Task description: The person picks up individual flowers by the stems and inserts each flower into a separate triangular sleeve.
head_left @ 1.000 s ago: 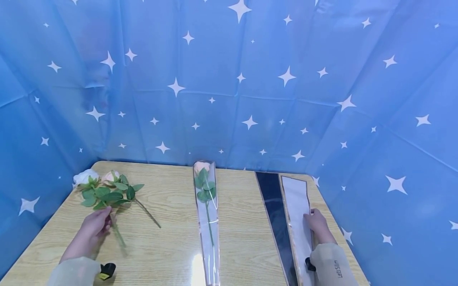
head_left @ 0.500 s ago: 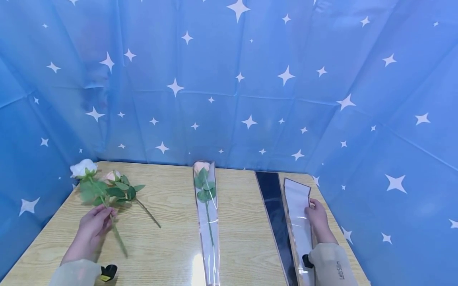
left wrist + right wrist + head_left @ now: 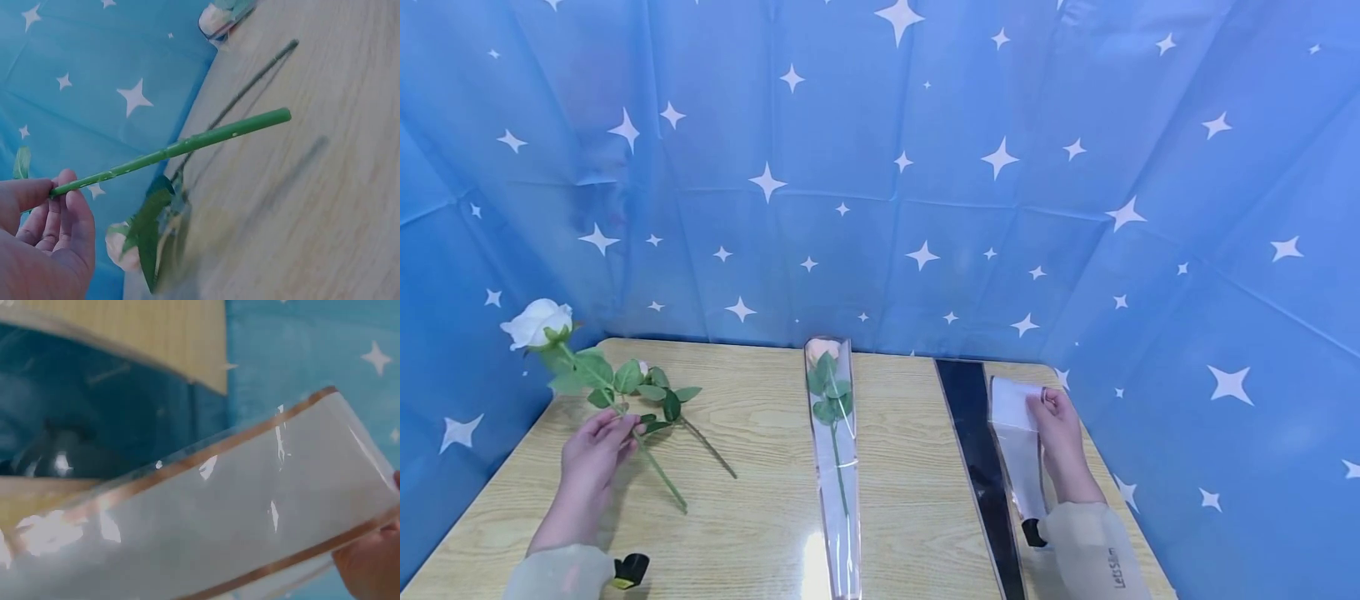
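Observation:
My left hand [image 3: 595,454] pinches the green stem [image 3: 169,152] of a white rose [image 3: 539,323], raised above the table with its bloom tilted up to the left. Beneath it on the table lies a pink rose [image 3: 672,404], partly hidden behind the white rose's leaves. On the right, my right hand [image 3: 1060,433] grips the upper right edge of a white flower sleeve [image 3: 1017,442] with a brownish border, lifted and bent. In the right wrist view the sleeve [image 3: 225,506] spans the picture, and only part of the hand shows at the right edge.
A pink rose in a clear-fronted sleeve [image 3: 835,442] lies mid-table. Beside the raised sleeve a dark flower sleeve [image 3: 977,450] lies flat on the wooden table [image 3: 910,467]. A blue curtain with white stars [image 3: 865,225] encloses the table's back and sides.
My left hand has lifted the white rose off the table, its bloom rising up and left. My right hand has moved up and raised the white sleeve, which now bends.

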`<state>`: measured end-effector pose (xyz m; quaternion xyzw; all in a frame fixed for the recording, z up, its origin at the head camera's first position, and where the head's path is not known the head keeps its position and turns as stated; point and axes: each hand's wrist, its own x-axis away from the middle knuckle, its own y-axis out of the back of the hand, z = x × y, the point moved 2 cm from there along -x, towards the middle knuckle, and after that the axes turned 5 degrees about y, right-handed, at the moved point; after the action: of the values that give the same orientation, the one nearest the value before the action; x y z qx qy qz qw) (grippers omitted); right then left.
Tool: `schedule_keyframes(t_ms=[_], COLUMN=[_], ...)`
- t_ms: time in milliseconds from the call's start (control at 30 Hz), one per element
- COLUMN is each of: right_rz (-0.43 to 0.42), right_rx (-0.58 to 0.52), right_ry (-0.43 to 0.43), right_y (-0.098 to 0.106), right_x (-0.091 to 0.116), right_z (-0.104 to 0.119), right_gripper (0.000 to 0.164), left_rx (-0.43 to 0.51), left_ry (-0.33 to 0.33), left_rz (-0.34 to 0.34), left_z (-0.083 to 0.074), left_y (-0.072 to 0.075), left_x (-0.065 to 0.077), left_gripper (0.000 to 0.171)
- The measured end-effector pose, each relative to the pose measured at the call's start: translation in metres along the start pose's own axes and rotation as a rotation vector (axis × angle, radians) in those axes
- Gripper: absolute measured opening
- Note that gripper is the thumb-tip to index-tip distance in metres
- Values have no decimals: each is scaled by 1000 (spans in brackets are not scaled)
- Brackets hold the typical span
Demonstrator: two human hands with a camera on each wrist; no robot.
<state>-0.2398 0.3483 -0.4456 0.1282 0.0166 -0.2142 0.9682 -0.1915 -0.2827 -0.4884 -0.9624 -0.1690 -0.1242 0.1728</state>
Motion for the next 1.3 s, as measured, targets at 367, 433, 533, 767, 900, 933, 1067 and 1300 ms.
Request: schedule_keyframes(t_ms=[367, 433, 533, 767, 900, 933, 1067, 1300], right_rz=[98, 137, 179, 181, 137, 123, 95, 193], right_rx=[-182, -241, -309, -310, -289, -296, -271, -203], right_ry=[174, 214, 263, 219, 160, 151, 153, 211], right_y=[-21, -23, -28, -37, -41, -42, -46, -48], right_x=[20, 25, 30, 40, 41, 42, 42, 47], right_z=[40, 46, 53, 61, 60, 60, 57, 58], right_gripper=[25, 34, 38, 37, 35, 30, 16, 34], left_rx=[-42, -27, -21, -58, -83, -89, -104, -113], left_ry=[-107, -126, -153, -184, -157, -151, -139, -159], left_rz=[8, 19, 42, 69, 49, 43, 28, 31], left_z=[-10, -11, -10, -9, -9, -8, -8, -8], left_y=[-26, -30, -35, -45, -49, -49, -51, -55], left_x=[9, 9, 11, 14, 13, 13, 14, 18], left_gripper=[31, 28, 23, 20, 24, 26, 32, 32])
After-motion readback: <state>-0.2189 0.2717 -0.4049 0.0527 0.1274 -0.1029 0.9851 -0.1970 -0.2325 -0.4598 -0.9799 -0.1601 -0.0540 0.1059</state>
